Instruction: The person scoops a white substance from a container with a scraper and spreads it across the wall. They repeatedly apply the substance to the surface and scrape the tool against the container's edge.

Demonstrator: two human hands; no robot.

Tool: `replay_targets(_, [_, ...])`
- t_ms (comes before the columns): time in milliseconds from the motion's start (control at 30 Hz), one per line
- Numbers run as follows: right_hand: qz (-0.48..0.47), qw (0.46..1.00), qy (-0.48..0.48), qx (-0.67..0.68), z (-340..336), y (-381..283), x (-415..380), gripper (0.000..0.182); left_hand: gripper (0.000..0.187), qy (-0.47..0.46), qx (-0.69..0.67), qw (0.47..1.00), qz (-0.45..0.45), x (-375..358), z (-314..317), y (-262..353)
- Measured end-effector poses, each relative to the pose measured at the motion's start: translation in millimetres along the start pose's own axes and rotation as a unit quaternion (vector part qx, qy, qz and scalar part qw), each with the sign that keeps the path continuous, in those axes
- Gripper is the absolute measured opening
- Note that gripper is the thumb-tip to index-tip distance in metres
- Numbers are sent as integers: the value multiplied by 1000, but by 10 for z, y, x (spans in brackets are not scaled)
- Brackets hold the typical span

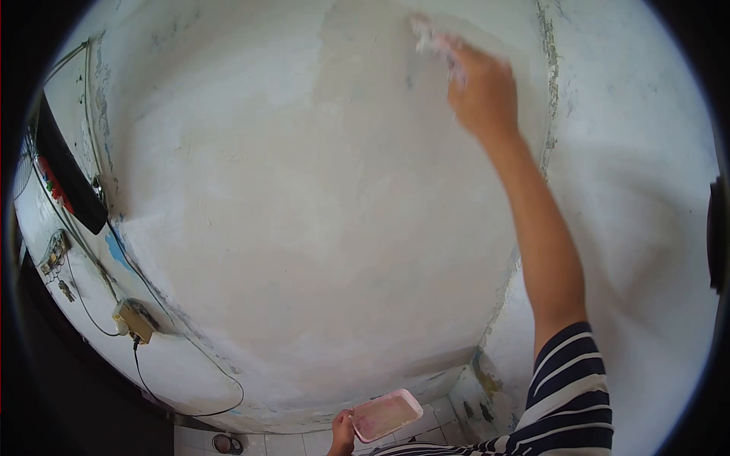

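My right hand [483,87] is raised high against the wall [281,190], near the corner on the right. Its fingers are closed around a whitish-pink thing [432,42], blurred by motion and too smeared to name. About it the wall has a damp, darker beige patch. Low in the view, my left hand [343,432] grips the left end of a shallow pink tray [417,403]. A beige, watery-looking layer covers the tray's bottom. A striped dark sleeve covers my right upper arm.
A socket box [132,321] with a plug and loose cables hangs on the left wall, below a long black object [68,163]. Keys [67,290] hang nearby. Peeling paint runs down the right corner [549,83]. White tiles [285,444] cover the floor.
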State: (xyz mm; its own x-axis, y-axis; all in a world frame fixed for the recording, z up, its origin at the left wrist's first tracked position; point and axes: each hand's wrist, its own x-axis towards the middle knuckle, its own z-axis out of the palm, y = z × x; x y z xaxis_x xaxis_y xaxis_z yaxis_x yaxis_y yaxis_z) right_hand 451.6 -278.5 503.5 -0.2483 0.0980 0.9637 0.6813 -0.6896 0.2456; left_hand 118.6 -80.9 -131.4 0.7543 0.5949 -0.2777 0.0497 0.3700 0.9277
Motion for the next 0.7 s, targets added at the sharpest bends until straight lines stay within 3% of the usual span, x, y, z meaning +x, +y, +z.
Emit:
replay_targets(100, [13, 996, -83, 39, -145, -550, -845, 53, 25, 26, -32, 999, -22, -68, 97, 113])
replay_targets(133, [-8, 993, -106, 49, -222, -780, -1183, 39, 25, 26, -31, 999, -27, -106, 132, 172])
replay_targets(233, [-27, 971, -201, 123, -555, -1440, -2074, 37, 24, 15, -20, 999, -33, -171, 195, 277])
replay_targets(333, [26, 946, -259, 191, -828, -1612, -2137, 48, 24, 0, -6, 1000, -21, -157, 186, 257])
replay_targets(400, [83, 942, -188, 264, -880, -1259, -1580, 58, 24, 5, -8, 1000, -29, -195, 196, 292])
replay_targets(433, [45, 967, -96, 232, -807, -1118, -1304, 49, 24, 6, -10, 1000, -28, -174, 165, 262])
replay_targets(533, [17, 993, -5, 115, -581, -908, -691, 54, 22, 7, 22, 1000, -9, -216, 99, 173])
replay_targets(633, [39, 992, -89, 87, -403, -1251, -861, 53, 24, 31, -1, 999, -30, -289, 95, 270])
replay_targets(700, [41, 987, -130, 86, -234, -1546, -1465, 50, 25, 47, -46, 997, -44, -286, 83, 264])
